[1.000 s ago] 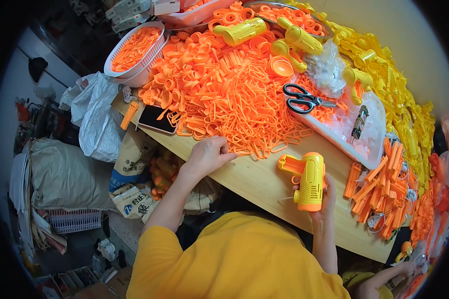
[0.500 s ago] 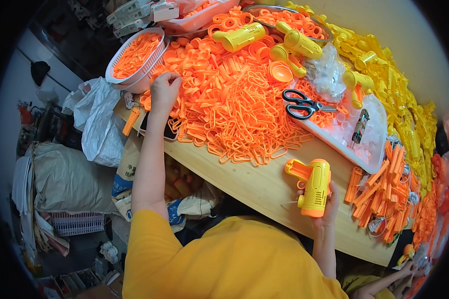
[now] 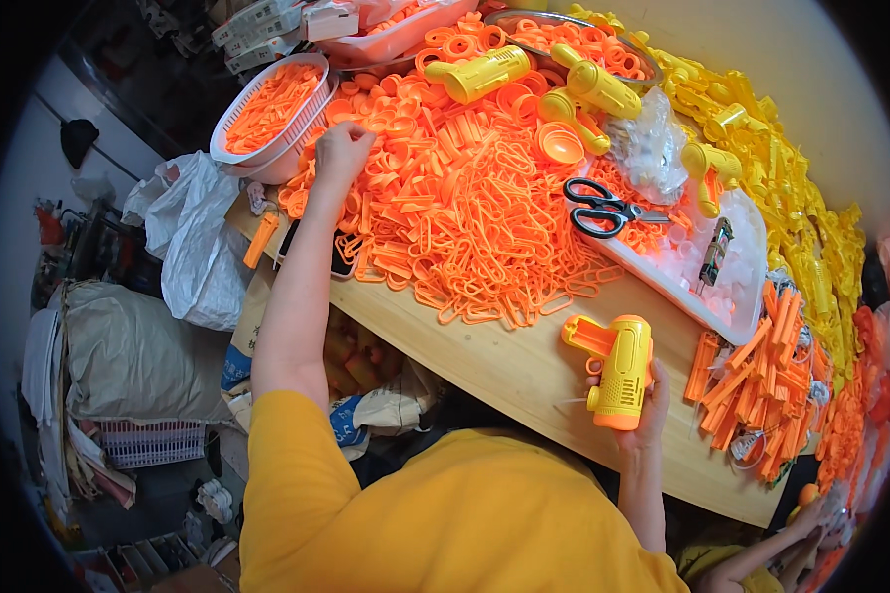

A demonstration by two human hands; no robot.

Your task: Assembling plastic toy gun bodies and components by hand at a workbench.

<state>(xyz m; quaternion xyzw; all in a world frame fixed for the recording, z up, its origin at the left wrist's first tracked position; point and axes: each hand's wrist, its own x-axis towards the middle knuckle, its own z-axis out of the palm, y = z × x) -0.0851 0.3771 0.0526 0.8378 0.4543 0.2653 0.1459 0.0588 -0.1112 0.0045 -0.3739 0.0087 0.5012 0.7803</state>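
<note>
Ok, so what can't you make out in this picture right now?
All in the head view:
What, if anything, the left hand has in its grip: hidden by its own fingers.
Most fingers of the right hand: hidden behind the yellow toy body.
Most of the phone: covered by the left forearm.
Most of the co-worker at lower right: cut off by the picture's edge.

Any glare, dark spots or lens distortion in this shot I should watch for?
Head view: the fisheye lens bows the edge of the table; head view: pale pieces in the tray look washed out; head view: the floor at lower left is dim; head view: slots on the yellow toy in the right hand are distinct.
</note>
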